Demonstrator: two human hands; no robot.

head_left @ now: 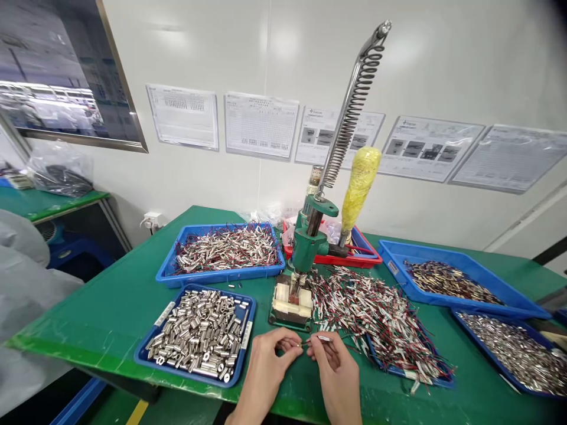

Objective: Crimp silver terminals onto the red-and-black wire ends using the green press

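Small silver metal piece with thin red and black wire leads (pixel 319 339) sits pinched between the fingertips of your right hand (pixel 337 372), low at the front edge of the green work table (pixel 115 301). Your left hand (pixel 266 369) meets it from the other side, its thumb and forefinger closed on something tiny at the wire's end; it is too small to tell what. Both hands hover just above the table, almost touching each other.

Directly behind your hands stands the green hand-lever press (pixel 310 248) on its base, with a long coiled steel spring (pixel 352 109) rising from it and a lever grip wrapped in yellow (pixel 359 183). Right of the press, a loose heap of red-and-black wired pieces (pixel 376 313) spreads over the table and a blue tray. To your left, a blue plastic tray of short silver metal tubes (pixel 199 333) carries white labels on its rim, unreadable at this size. Behind it another blue tray holds wired silver parts (pixel 225 248). A red tray (pixel 358 251) sits behind the press, and two more blue trays of small metal parts (pixel 452 283) lie at the far right.

Five printed sheets (pixel 261 125) hang on the white wall; their tables and photos are visible, but the text is too fine to read.
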